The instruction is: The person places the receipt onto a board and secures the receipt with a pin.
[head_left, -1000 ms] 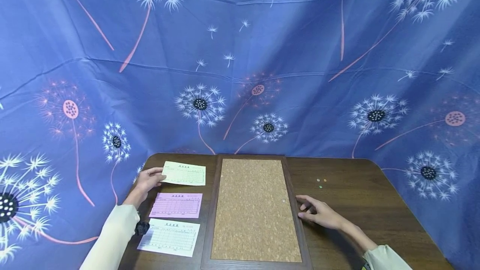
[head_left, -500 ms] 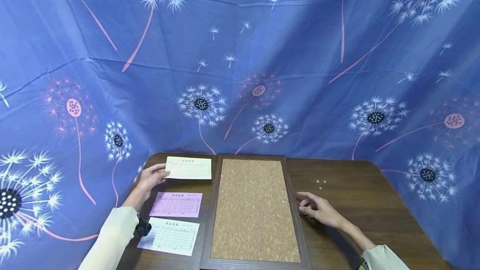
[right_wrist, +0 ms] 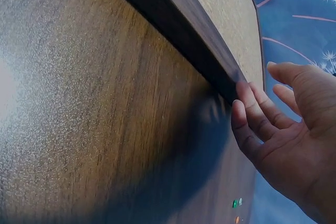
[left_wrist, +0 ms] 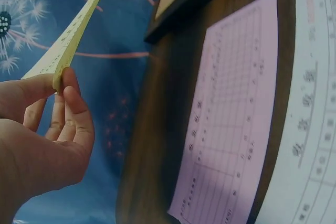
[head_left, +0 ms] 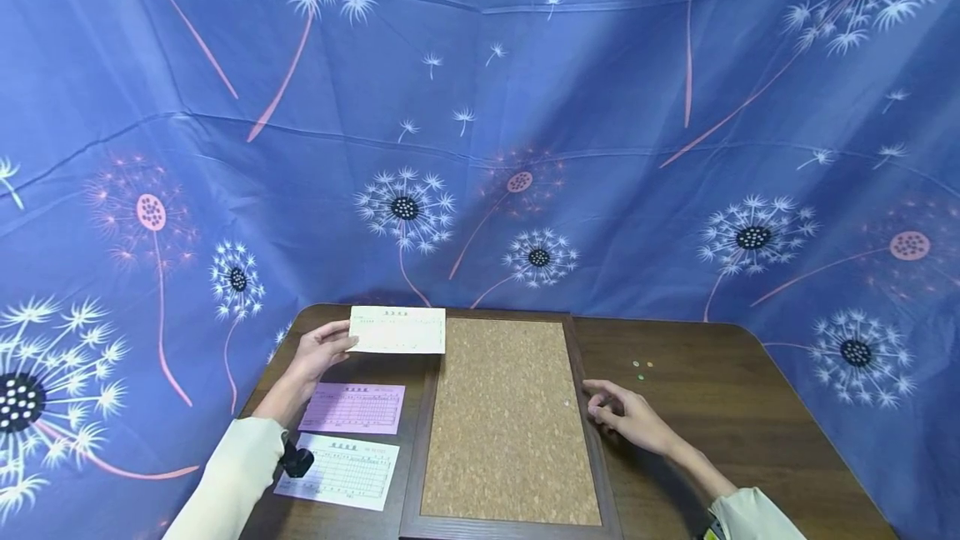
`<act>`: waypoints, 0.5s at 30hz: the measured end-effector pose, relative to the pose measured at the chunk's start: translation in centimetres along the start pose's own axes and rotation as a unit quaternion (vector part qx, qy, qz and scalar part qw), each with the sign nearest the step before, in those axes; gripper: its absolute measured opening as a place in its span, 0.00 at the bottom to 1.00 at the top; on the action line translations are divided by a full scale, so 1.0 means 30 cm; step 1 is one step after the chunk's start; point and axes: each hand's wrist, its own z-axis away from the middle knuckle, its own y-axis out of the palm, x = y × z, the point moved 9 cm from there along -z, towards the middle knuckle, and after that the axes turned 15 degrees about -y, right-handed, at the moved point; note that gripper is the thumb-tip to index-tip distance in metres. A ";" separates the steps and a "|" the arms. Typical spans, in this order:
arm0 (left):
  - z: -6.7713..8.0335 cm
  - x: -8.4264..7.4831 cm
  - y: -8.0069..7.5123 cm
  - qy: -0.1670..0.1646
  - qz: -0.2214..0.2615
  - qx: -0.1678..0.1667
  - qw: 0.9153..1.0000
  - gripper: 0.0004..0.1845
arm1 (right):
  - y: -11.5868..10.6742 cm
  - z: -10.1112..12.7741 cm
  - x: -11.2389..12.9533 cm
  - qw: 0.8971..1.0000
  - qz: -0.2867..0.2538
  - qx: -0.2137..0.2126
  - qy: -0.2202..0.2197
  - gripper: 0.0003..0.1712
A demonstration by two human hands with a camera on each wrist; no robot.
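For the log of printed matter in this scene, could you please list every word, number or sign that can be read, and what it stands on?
Pale yellow paper slip, pinched by the left hand: printed heading and grid, too small to read.
Pink paper form: heading characters and table, blurred, unreadable.
White paper form: large heading characters, cut off and tilted, not legible.
Cork board, dark wooden table: no text.

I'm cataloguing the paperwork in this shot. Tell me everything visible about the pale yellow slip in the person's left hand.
The pale yellow slip is a thin rectangular paper form printed with a heading and a ruled grid; the text is too small to read. The left hand pinches its left edge between thumb and fingers, holding it lifted off the table, long side roughly level. It hangs over the table's far left part, its right end reaching the top left corner of the cork board. Only the hand visibly touches it.
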 end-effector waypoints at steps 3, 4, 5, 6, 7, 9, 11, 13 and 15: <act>0.015 -0.009 0.010 -0.003 0.005 0.006 1.000 0.22 | 0.003 0.003 0.000 1.000 0.000 0.002 -0.004 0.28; 0.020 -0.013 0.015 -0.003 0.007 0.011 1.000 0.22 | 0.004 0.004 0.001 1.000 -0.002 0.002 -0.006 0.28; 0.026 -0.018 0.019 -0.003 0.010 0.016 1.000 0.21 | 0.005 0.005 0.003 1.000 -0.003 0.003 -0.010 0.28; 0.032 -0.022 0.023 -0.003 0.015 0.019 1.000 0.20 | 0.006 0.005 0.005 1.000 -0.005 0.003 -0.014 0.28; 0.039 -0.028 0.029 -0.002 0.019 0.024 1.000 0.18 | 0.007 0.005 0.006 1.000 -0.006 0.002 -0.016 0.28; 0.052 -0.038 0.039 -0.001 0.030 0.030 0.999 0.16 | 0.008 0.004 0.008 1.000 -0.010 0.002 -0.018 0.28; 0.065 -0.049 0.050 -0.001 0.033 0.032 0.999 0.14 | 0.007 0.004 0.008 1.000 -0.013 0.001 -0.016 0.28; 0.079 -0.062 0.065 0.003 0.035 0.034 0.999 0.15 | 0.005 0.003 0.010 1.000 -0.014 -0.001 -0.013 0.28; 0.091 -0.074 0.082 0.006 0.038 0.036 0.999 0.17 | 0.001 0.003 0.016 1.000 -0.015 -0.003 -0.016 0.28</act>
